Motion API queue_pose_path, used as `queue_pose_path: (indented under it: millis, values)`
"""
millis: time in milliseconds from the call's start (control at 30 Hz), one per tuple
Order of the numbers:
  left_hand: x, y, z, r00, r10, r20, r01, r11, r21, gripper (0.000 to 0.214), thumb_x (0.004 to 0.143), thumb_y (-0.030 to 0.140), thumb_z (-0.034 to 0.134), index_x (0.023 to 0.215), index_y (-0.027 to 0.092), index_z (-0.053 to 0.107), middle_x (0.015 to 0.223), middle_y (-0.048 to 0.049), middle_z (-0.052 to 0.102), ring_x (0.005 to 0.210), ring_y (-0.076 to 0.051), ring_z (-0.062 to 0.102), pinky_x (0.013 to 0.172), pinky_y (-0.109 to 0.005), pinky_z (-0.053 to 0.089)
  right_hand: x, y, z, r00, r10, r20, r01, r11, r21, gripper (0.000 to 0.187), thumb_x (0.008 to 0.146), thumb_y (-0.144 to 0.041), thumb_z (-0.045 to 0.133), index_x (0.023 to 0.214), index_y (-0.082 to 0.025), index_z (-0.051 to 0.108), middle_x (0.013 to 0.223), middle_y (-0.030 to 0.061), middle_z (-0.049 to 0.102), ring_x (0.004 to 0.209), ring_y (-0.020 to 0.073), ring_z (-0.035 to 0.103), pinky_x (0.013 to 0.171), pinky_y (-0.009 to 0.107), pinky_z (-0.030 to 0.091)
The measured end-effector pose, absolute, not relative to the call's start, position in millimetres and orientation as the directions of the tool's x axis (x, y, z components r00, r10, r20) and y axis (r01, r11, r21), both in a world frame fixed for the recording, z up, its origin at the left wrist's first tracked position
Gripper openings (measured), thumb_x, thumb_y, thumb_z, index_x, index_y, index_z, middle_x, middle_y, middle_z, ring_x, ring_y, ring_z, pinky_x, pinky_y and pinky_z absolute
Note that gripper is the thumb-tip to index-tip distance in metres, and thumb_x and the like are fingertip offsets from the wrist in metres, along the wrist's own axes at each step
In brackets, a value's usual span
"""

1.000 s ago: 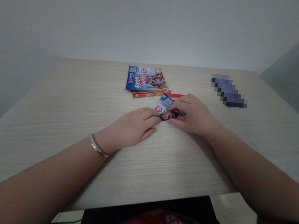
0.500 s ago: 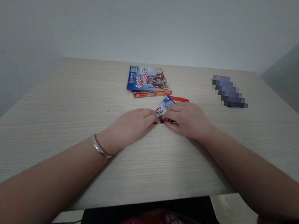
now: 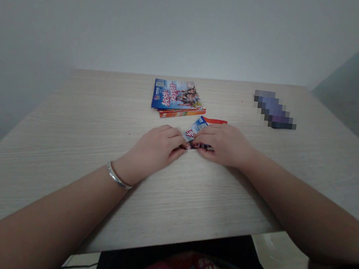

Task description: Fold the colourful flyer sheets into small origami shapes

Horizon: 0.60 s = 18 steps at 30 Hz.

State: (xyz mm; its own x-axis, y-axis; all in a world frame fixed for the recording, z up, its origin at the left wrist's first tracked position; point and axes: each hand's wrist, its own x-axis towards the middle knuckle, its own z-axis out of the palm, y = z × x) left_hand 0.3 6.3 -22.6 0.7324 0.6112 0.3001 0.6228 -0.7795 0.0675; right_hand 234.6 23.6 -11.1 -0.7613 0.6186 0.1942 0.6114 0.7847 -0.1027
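Note:
A folded flyer (image 3: 191, 131), blue and white with red lettering and an orange-red edge, lies on the table in front of me. My left hand (image 3: 158, 149), with a silver bangle at the wrist, pinches its lower left corner between thumb and fingers. From the right, my right hand (image 3: 223, 144) is closed over the flyer, with fingertips at its lower edge; this hand hides much of the paper. Just beyond the hands sits a stack of similar printed flyers (image 3: 178, 96), the top one showing a blue sky and a group of figures.
On the right side of the pale wood-grain table (image 3: 103, 116) is a dark, flat, pixelated object (image 3: 274, 110). A grey-white wall (image 3: 192, 27) rises behind the table. The table's near edge runs just above my lap.
My left hand has shifted slightly left along the flyer's lower edge, and its fingers are more bent. The flyer's visible part has tilted a little. My right hand stays almost in place.

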Motion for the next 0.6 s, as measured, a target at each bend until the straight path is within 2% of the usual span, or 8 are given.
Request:
queue_pose_path:
  millis: [133, 233, 333, 433, 600]
  values:
    - [1, 5, -21, 0.748, 0.593, 0.298, 0.634, -0.771, -0.055, 0.026, 0.101, 0.026, 0.05, 0.098, 0.013, 0.072, 0.092, -0.0095, 0.073, 0.085, -0.024, 0.066, 0.077, -0.039, 0.055, 236, 20, -6, -0.736, 0.657, 0.162, 0.64, 0.753, -0.149, 0.021, 0.09, -0.027, 0.059, 0.104, -0.023, 0.074, 0.11, 0.0038, 0.076, 0.101, 0.022, 0.069, 0.08, 0.032, 0.048]
    - [2, 5, -21, 0.737, 0.603, 0.306, 0.654, -0.75, -0.097, 0.026, 0.101, 0.026, 0.049, 0.096, 0.013, 0.072, 0.087, -0.0086, 0.073, 0.08, -0.023, 0.066, 0.071, -0.036, 0.053, 235, 18, -5, -0.718, 0.673, 0.177, 0.662, 0.739, -0.123, 0.022, 0.091, -0.029, 0.058, 0.106, -0.025, 0.073, 0.108, 0.0031, 0.077, 0.098, 0.0218, 0.069, 0.075, 0.032, 0.046]
    - [3, 5, -21, 0.675, 0.648, 0.352, 0.706, -0.707, -0.052, 0.025, 0.099, 0.026, 0.051, 0.089, 0.014, 0.07, 0.081, -0.0074, 0.071, 0.075, -0.022, 0.065, 0.066, -0.034, 0.05, 231, 16, -6, -0.658, 0.718, 0.225, 0.722, 0.687, -0.082, 0.024, 0.094, -0.032, 0.053, 0.106, -0.025, 0.073, 0.1, 0.004, 0.078, 0.087, 0.0215, 0.07, 0.067, 0.032, 0.041]
    - [5, 4, -19, 0.631, 0.66, 0.407, 0.724, -0.689, -0.006, 0.021, 0.096, 0.024, 0.052, 0.086, 0.015, 0.069, 0.075, -0.006, 0.067, 0.069, -0.02, 0.062, 0.062, -0.032, 0.047, 226, 14, -6, -0.587, 0.772, 0.243, 0.776, 0.623, -0.104, 0.023, 0.093, -0.03, 0.052, 0.102, -0.023, 0.072, 0.094, 0.0044, 0.078, 0.079, 0.0214, 0.069, 0.063, 0.032, 0.036]
    - [11, 0, -13, 0.583, 0.667, 0.464, 0.699, -0.703, 0.132, 0.018, 0.093, 0.021, 0.051, 0.084, 0.014, 0.066, 0.074, -0.0037, 0.064, 0.065, -0.017, 0.057, 0.06, -0.029, 0.043, 217, 8, -2, -0.531, 0.784, 0.322, 0.786, 0.598, -0.16, 0.016, 0.088, -0.026, 0.054, 0.094, -0.022, 0.069, 0.09, 0.0041, 0.076, 0.08, 0.0206, 0.067, 0.067, 0.032, 0.038]
